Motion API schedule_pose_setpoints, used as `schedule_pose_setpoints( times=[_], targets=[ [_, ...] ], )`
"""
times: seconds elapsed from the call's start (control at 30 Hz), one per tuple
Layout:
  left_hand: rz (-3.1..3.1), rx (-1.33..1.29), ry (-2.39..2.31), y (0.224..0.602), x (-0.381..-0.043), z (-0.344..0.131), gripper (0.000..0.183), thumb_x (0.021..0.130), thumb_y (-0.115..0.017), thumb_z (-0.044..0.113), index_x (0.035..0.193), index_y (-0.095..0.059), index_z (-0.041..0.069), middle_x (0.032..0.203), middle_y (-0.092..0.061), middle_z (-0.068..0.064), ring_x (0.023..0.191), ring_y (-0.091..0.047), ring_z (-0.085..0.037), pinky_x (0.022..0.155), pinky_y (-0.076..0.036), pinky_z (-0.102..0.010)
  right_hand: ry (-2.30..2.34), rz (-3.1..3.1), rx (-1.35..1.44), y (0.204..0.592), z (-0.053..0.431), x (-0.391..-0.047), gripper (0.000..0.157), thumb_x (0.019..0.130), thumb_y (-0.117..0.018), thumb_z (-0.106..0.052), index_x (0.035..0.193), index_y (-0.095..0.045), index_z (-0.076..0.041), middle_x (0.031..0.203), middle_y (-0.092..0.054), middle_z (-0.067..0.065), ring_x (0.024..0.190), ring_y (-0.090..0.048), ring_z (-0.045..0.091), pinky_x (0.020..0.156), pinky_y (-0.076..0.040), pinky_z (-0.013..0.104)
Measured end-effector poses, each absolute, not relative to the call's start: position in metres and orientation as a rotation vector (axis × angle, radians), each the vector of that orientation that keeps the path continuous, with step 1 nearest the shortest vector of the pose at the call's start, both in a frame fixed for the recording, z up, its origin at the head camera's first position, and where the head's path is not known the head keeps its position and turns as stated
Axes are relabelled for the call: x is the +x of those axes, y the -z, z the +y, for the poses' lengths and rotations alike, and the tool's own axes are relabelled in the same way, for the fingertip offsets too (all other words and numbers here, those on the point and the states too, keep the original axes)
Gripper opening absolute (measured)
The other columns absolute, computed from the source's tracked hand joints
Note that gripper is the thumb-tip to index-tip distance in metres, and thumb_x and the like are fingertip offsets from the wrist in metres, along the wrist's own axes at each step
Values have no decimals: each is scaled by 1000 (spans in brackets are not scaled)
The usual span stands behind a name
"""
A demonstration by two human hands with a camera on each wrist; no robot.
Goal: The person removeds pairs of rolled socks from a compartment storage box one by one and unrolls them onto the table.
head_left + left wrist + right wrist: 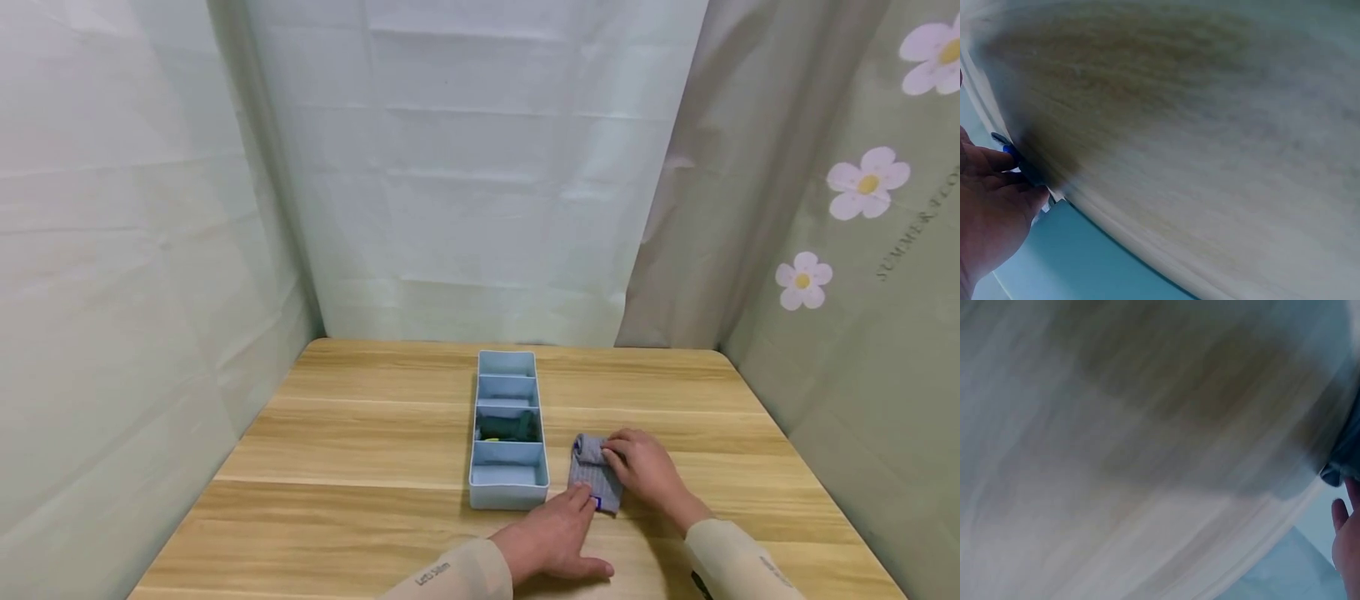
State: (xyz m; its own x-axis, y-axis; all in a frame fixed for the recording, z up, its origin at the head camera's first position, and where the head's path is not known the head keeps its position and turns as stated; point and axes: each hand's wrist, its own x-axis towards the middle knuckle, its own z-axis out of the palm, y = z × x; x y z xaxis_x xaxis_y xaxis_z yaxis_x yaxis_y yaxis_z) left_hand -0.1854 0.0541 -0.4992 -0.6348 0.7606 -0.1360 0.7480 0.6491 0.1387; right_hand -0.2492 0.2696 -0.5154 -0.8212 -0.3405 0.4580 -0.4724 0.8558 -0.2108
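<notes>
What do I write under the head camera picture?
Two hands on a partly rolled gray cloth, beside a blue four-compartment box on the table.

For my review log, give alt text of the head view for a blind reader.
A person's right hand holds the rolled far end of a gray cloth on a wooden table, while the left hand touches the near end. Left of the cloth, a blue four-compartment tray holds a dark green item in its second-nearest compartment.
</notes>
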Motion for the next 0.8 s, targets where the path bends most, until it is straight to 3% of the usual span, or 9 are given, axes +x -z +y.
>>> schedule_pose_setpoints(
  times=[0.17, 0.43, 0.63, 0.8],
  targets=[
    [2685, 1232, -88, 500, -185, 54, 94, 88, -47, 76, 150, -43, 6, 157, -32, -8, 145, -28, -19, 113, -28, -26, -489, -2750, 610, 513, 275, -249, 31, 90, -74, -23, 113, -74, -3, 113, -68, 13, 108, -62, 34, 94, -48, 52],
    [2718, 1219, 52, 494, -179, 62, 100, 84, -43, 82, 151, -41, 8, 157, -33, -8, 145, -28, -20, 115, -27, -36, -511, -2798, 566, 507, 274, -252, 28, 93, -70, -19, 113, -73, 0, 113, -69, 15, 107, -63, 36, 93, -48, 54],
    [2751, 1274, 81, 501, -181, 70, 97, 87, -35, 82, 152, -39, 9, 157, -31, -7, 145, -27, -18, 116, -25, -33, -523, -2813, 541, 506, 272, -252, 29, 94, -69, -20, 114, -73, 0, 114, -68, 15, 109, -62, 37, 95, -47, 54],
    [2732, 1326, 31, 508, -183, 69, 101, 86, -38, 82, 154, -33, 8, 160, -25, -9, 147, -22, -21, 116, -24, -31, -522, -2803, 566, 504, 273, -251, 27, 94, -69, -18, 113, -73, 1, 111, -68, 16, 106, -63, 37, 92, -48, 54]
  ],
)
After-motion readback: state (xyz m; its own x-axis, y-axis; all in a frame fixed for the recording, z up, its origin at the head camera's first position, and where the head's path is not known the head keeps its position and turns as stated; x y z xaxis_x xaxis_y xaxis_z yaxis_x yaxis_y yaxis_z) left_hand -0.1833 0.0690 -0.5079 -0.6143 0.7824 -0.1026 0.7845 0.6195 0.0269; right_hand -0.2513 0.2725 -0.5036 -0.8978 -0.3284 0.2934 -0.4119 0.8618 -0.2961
